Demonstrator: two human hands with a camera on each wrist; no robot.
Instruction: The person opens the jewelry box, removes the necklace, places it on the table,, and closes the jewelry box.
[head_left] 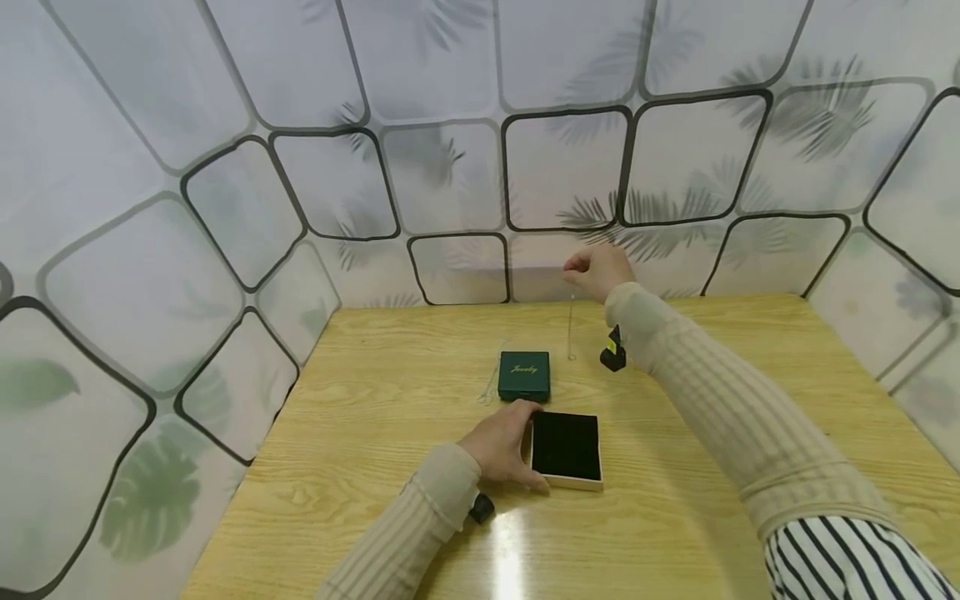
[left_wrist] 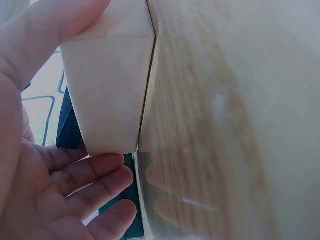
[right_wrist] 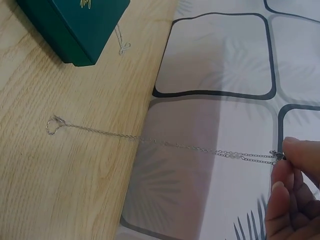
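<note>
My left hand (head_left: 501, 446) grips the left side of a low cream jewelry box base (head_left: 573, 483) lined in black. In the left wrist view, thumb and fingers lie at opposite sides of its pale wall (left_wrist: 107, 95). Over the table's back part, my right hand (head_left: 600, 271) is raised and pinches one end of a thin silver chain (right_wrist: 165, 144) between thumb and forefinger. The chain hangs doubled, with small clear beads near the fingers and an open heart pendant (right_wrist: 54, 125) at its lower end. A dark green lid (head_left: 523, 379) lettered "Jewelry" lies behind the base.
A second fine silver chain (head_left: 489, 387) lies left of the green lid. The pale wood table (head_left: 375, 417) ends at a patterned cloth wall (head_left: 457, 267) behind and at the sides. Black camera mounts (head_left: 613, 354) sit at both wrists.
</note>
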